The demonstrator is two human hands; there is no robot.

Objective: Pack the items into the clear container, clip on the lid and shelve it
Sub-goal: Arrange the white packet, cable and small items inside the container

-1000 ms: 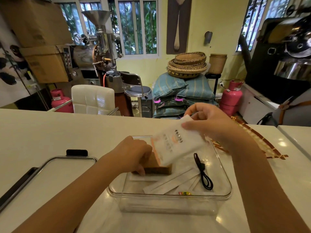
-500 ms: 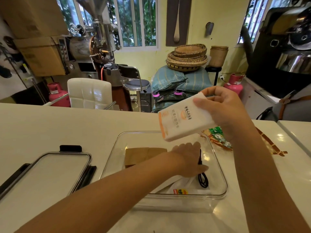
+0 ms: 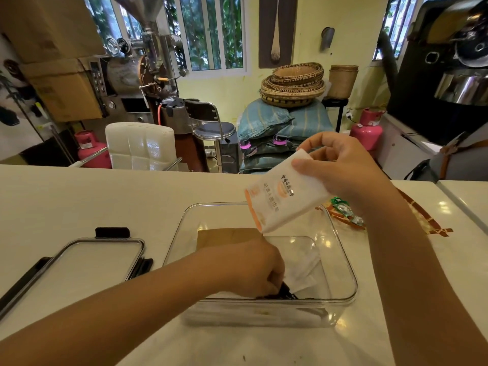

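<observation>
The clear container [image 3: 346,262] stands on the white counter in front of me. Inside it lie a brown cardboard box [image 3: 224,235] at the back left and white sachets [image 3: 303,268] on the floor. My left hand [image 3: 253,268] reaches down into the container and pinches a black cord [image 3: 286,293] near its front wall. My right hand [image 3: 340,167] holds a white and orange tissue pack [image 3: 280,199] tilted above the container's back edge. The lid [image 3: 87,262], clear with black clips, lies flat to the left of the container.
A small green wrapped packet [image 3: 343,210] lies on a woven mat [image 3: 422,215] right of the container. Beyond the counter stand a white chair [image 3: 140,146], a coffee roaster [image 3: 137,75], pink gas cylinders [image 3: 367,130] and stacked baskets [image 3: 293,85].
My left hand moved from the brown box across to the black cord and dragged it toward the container's front. My right hand lifted the tissue pack, then lowered it slightly toward the container.
</observation>
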